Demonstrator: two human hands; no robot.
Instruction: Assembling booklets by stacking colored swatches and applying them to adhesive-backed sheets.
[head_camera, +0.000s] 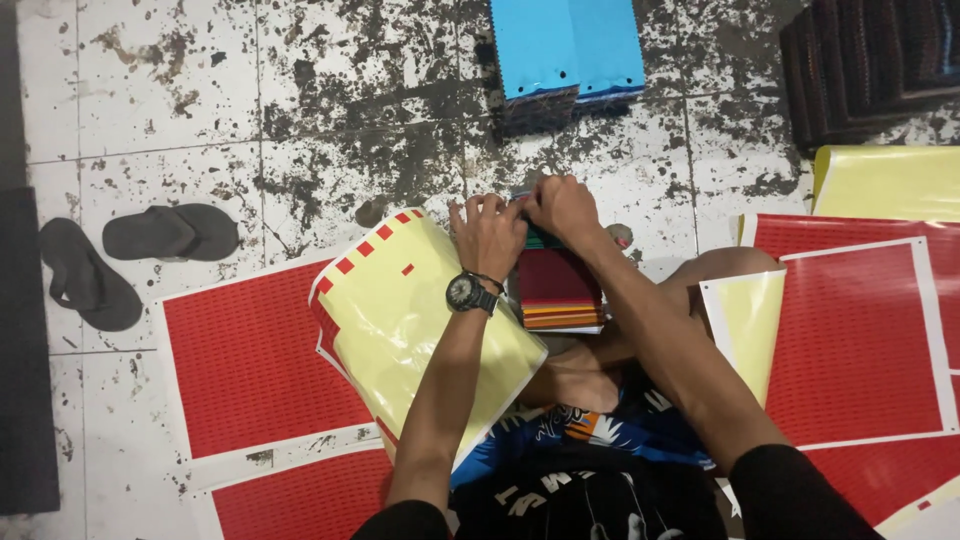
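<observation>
My left hand (487, 232), with a black wristwatch on the wrist, and my right hand (563, 207) meet at the far end of a stack of coloured sample cards (558, 290) lying on my leg. Both hands pinch the top edge of that stack, fingers curled over it. The stack shows a dark red top card with orange and yellow edges below. A curled yellow backing sheet with red squares along its edge (400, 310) lies under my left forearm.
Red sticker sheets (250, 360) (860, 340) lie on the stained tiled floor at both sides. A pile of blue cards (565, 50) sits ahead, dark folded material (870, 60) at top right, and a pair of black sandals (130, 255) at left.
</observation>
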